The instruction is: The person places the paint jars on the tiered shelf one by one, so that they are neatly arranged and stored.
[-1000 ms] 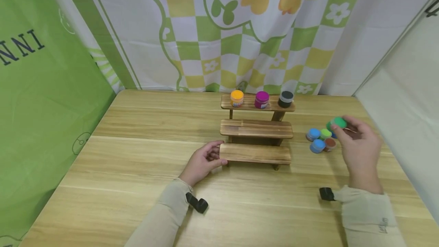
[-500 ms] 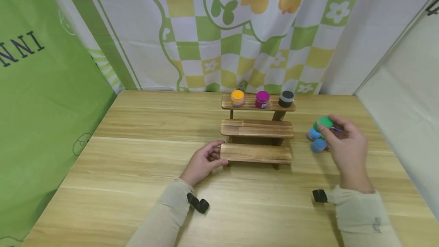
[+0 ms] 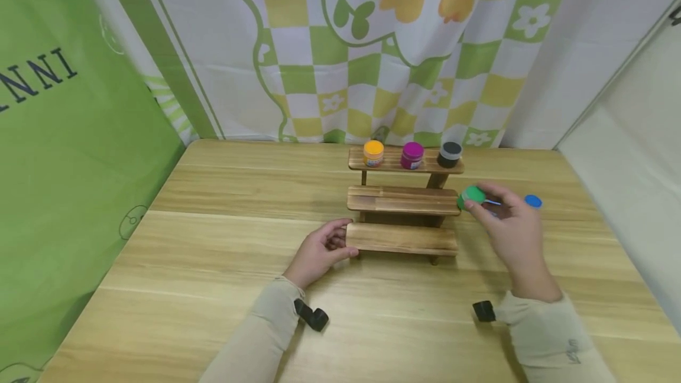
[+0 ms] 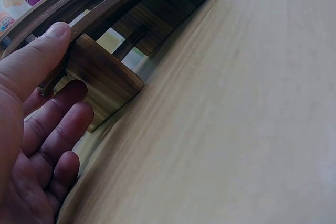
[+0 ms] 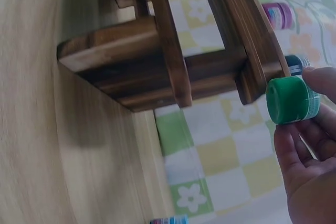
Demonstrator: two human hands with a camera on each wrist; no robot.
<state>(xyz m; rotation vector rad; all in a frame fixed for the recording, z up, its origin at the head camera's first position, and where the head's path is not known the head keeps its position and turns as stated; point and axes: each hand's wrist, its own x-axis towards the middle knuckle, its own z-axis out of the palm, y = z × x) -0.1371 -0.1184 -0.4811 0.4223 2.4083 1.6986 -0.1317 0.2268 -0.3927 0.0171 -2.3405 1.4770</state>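
Note:
A three-tier wooden stand [image 3: 401, 238] stands on the table. At its lowest shelf's left end, my left hand [image 3: 318, 256] holds on with thumb and fingers; the left wrist view has the thumb [image 4: 50, 43] against the shelf's edge. By the right end of the middle shelf, my right hand [image 3: 515, 235] pinches a small green paint pot [image 3: 471, 197] between thumb and fingers. Along the top shelf sit an orange pot [image 3: 373, 154], a purple pot [image 3: 412, 156] and a black pot [image 3: 450, 156].
To the right of the stand, a blue pot [image 3: 533, 201] shows beyond my right hand, which covers most of the other loose pots. A patterned curtain [image 3: 367, 75] hangs behind the wooden table [image 3: 223, 205]. Green cloth [image 3: 80, 152] borders the left side.
My right hand has carried the green pot leftward from above the loose pots to the stand's right side. The left hand keeps its place on the lowest shelf.

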